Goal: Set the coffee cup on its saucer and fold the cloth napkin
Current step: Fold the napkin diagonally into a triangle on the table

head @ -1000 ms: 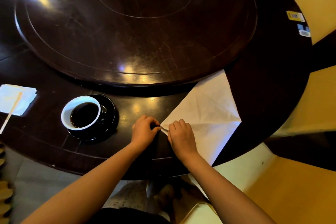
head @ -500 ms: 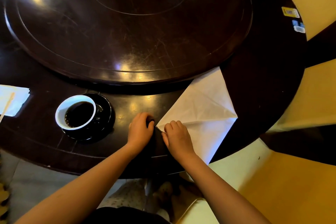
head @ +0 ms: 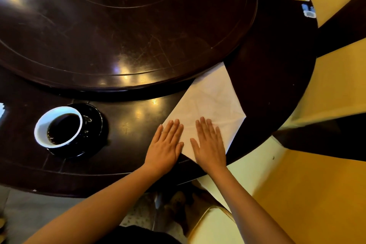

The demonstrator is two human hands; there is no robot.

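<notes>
While both palms lay flat, the left hand (head: 165,147) sat half on the cloth napkin (head: 210,107) and half on the dark table (head: 126,125), and the right hand (head: 210,144) pressed fully on the white fabric; fingers were spread, gripping nothing. The napkin lay as a folded kite shape, its far corner tucked under the raised turntable (head: 118,25), its near point by the table edge. Away to the left, the coffee cup (head: 58,127) stood full on its saucer (head: 93,123). The risk, I judged: a hard smoothing push could skew the crease or slide cloth off the edge.
</notes>
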